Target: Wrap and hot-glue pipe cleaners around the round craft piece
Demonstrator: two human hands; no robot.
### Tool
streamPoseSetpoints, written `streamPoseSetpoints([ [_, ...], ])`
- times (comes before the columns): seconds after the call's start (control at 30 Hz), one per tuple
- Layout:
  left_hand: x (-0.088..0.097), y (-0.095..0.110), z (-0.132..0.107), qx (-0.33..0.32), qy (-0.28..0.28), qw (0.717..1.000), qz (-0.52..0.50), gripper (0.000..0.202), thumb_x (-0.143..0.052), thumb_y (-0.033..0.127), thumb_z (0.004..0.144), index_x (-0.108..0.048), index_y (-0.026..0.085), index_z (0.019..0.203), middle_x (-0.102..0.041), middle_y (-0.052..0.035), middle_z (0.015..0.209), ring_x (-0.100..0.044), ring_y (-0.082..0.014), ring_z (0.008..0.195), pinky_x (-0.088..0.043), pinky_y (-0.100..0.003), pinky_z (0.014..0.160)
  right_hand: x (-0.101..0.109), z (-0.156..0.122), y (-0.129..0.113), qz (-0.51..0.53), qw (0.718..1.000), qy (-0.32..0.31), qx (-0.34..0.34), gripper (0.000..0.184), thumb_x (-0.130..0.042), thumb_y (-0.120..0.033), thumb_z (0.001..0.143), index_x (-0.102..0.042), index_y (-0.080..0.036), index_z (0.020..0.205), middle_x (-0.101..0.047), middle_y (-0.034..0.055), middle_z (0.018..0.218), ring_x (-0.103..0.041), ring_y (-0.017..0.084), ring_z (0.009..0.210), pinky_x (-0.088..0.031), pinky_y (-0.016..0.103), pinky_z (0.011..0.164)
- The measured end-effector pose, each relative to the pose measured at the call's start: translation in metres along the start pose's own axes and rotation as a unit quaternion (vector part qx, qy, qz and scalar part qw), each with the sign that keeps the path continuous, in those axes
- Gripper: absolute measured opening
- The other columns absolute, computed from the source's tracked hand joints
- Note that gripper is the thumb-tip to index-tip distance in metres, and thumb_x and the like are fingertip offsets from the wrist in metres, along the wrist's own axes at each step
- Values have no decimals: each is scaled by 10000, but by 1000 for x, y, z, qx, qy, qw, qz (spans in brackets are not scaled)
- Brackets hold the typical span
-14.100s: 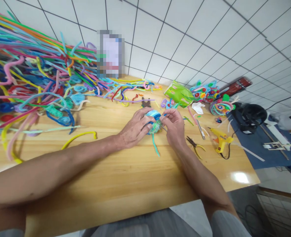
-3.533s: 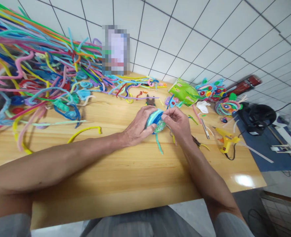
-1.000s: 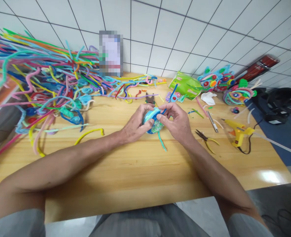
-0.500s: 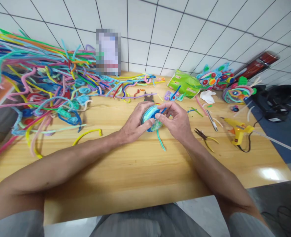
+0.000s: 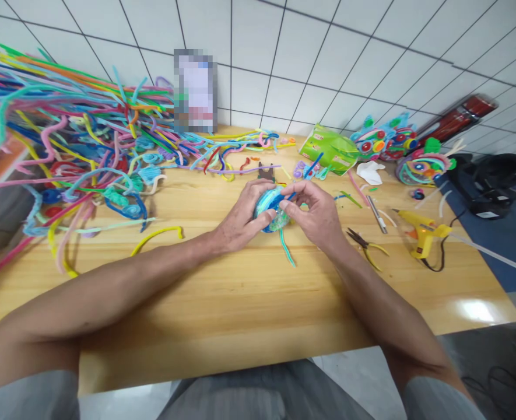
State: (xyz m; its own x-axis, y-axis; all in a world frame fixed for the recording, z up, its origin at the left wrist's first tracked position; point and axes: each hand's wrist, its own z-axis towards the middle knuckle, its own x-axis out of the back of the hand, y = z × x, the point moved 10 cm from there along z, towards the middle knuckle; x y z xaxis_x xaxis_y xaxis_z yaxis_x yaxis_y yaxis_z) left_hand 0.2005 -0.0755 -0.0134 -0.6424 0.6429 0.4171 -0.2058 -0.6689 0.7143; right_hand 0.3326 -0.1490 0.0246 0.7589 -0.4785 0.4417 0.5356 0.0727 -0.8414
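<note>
Around the centre of the head view, I have both hands on a striped blue-green ball [image 5: 268, 205], low over the wooden table [image 5: 223, 315]. The left hand [image 5: 246, 216] is curled around its left side, gripping it, thumb across the front. The right hand [image 5: 314, 214] is closed in a pinch, thumb and forefinger on a blue strip [image 5: 290, 197] at the ball's right edge. A teal strand [image 5: 287, 247] hangs from the ball's underside, pointing down the frame. Right of centre I see yellow-handled pliers [image 5: 367, 247] lying with jaws apart, a silver pen-like tool [image 5: 376, 214] above them and a yellow glue gun [image 5: 424, 234] farther right. A tangled heap of fuzzy stems [image 5: 83, 99] fills the upper left, with one yellow stem [image 5: 157, 235] below it. At upper right, a green packet [image 5: 330, 149] sits beside colourful animal-like figures [image 5: 421, 169].
</note>
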Motion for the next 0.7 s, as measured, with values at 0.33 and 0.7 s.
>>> streamPoseSetpoints([
  [0.33, 0, -6, -1, 17, 3, 999, -37, 505, -567, 525, 1104, -483, 241, 1513, -579, -154, 1502, -566, -309, 1437, -483, -524, 1242, 0, -1, 2, 4, 1000, 11, -6, 123, -736, -304, 859, -746, -241, 964, -757, -7, 878, -633, 161, 743, -511, 330, 704],
  [0.7, 0, -8, 0, 58, 18, 996, -63, 468, -608, 524, 1073, -522, 231, 1428, -620, -139, 1422, -617, -291, 1341, -514, -490, 1182, -3, -5, -2, -17, 999, 31, 6, 121, -719, -263, 861, -737, -249, 980, -767, -4, 911, -638, 166, 766, -530, 346, 747],
])
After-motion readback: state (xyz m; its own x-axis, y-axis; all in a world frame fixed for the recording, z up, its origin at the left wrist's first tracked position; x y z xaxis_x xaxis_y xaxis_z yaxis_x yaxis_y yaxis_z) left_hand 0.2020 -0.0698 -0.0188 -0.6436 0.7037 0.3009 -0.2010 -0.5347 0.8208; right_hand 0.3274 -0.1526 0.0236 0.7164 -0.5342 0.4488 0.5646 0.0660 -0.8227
